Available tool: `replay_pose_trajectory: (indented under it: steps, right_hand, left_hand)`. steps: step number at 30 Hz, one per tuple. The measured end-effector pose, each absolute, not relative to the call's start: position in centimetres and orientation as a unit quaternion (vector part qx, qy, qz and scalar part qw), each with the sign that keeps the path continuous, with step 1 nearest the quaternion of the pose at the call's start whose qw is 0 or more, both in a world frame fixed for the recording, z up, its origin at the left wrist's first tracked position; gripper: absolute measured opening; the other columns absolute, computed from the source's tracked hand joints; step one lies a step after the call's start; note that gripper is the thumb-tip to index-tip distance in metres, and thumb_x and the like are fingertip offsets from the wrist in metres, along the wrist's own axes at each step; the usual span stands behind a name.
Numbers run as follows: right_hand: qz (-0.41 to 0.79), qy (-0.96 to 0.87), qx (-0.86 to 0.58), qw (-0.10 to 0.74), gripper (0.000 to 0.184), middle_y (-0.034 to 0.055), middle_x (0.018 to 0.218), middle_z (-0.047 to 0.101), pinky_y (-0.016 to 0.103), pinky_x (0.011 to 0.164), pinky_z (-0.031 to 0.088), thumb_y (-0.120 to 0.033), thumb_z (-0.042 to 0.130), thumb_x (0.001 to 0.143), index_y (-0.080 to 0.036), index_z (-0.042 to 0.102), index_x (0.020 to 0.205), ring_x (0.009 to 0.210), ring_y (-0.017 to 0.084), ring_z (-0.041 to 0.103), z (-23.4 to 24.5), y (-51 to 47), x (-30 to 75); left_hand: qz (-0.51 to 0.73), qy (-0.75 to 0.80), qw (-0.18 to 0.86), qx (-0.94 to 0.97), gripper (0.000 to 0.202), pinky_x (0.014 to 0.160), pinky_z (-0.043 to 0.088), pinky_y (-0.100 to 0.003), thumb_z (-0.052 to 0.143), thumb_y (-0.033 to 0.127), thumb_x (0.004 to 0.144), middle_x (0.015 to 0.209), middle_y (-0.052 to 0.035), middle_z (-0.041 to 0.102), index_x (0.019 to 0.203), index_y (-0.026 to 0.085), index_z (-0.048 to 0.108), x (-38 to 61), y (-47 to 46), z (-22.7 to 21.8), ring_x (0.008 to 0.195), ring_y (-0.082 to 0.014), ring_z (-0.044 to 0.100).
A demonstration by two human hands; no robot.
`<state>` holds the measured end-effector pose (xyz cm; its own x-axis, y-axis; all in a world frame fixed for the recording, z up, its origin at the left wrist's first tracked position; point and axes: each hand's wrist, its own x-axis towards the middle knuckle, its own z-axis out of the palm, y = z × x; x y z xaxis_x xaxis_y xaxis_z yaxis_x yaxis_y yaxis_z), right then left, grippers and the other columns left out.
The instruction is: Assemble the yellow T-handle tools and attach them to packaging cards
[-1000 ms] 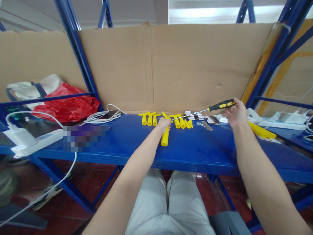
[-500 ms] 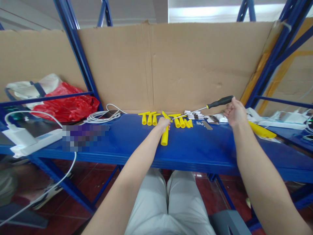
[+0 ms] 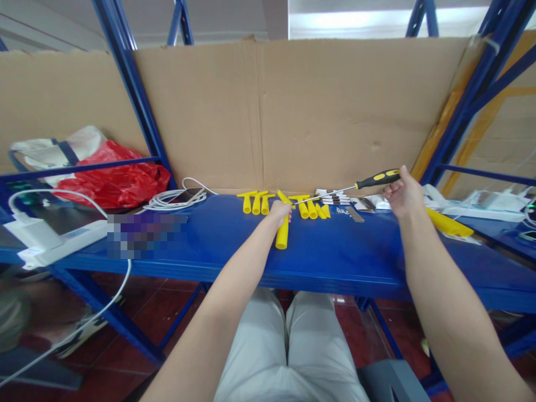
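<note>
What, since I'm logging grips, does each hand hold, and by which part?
The left hand holds a yellow T-shaped piece near its crosspiece; the right hand, a screwdriver by its handle's end.

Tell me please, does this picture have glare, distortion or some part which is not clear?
Head view: bright strip above the cardboard, nearly washed out; head view: blue posts lean outward, perhaps lens distortion; head view: pixelated patch over part of the table; head view: tip of the screwdriver unclear at the left hand.
</note>
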<state>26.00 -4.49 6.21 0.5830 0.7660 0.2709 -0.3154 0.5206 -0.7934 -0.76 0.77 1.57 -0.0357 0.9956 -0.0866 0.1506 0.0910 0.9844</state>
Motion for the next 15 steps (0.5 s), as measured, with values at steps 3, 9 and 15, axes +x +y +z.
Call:
replay_pose_trajectory:
  steps: [3, 9, 15]
  right_hand:
    - [0.368, -0.309, -0.349, 0.804, 0.03, -0.0045, 0.047, 0.045, 0.016, 0.035, 0.031, -0.026, 0.049, 0.094, -0.018, 0.046, 0.065, 0.037, 0.006, 0.042, 6.6, -5.0, 25.6]
    - [0.346, -0.346, -0.339, 0.803, 0.031, -0.0081, 0.047, 0.04, 0.017, 0.032, 0.023, -0.029, 0.067, 0.083, -0.021, 0.042, 0.067, 0.035, 0.006, 0.032, 6.2, -4.7, 26.0]
    - [0.366, -0.324, -0.335, 0.805, 0.039, -0.0079, 0.043, 0.035, 0.017, 0.032, 0.023, -0.036, 0.07, 0.079, -0.02, 0.038, 0.062, 0.036, 0.006, 0.033, 5.9, -4.0, 26.6]
  left_hand:
    - [0.443, 0.567, 0.473, 0.508, 0.015, 0.043, 0.036, -0.02, 0.052, 0.001, 0.082, 0.041, 0.0071, 0.04, 0.073, 0.013, 0.055, -0.8, 0.9, 1.5, 0.037, -0.0071, 0.04]
    - [0.444, 0.565, 0.474, 0.509, 0.015, 0.045, 0.037, -0.021, 0.054, 0.002, 0.082, 0.042, 0.0071, 0.041, 0.073, 0.013, 0.055, -0.9, 1.2, 1.4, 0.038, -0.0071, 0.04]
    - [0.445, 0.563, 0.474, 0.51, 0.014, 0.049, 0.04, -0.023, 0.053, 0.002, 0.082, 0.043, 0.0064, 0.042, 0.074, 0.013, 0.056, -0.9, 1.3, 1.3, 0.04, -0.0083, 0.042]
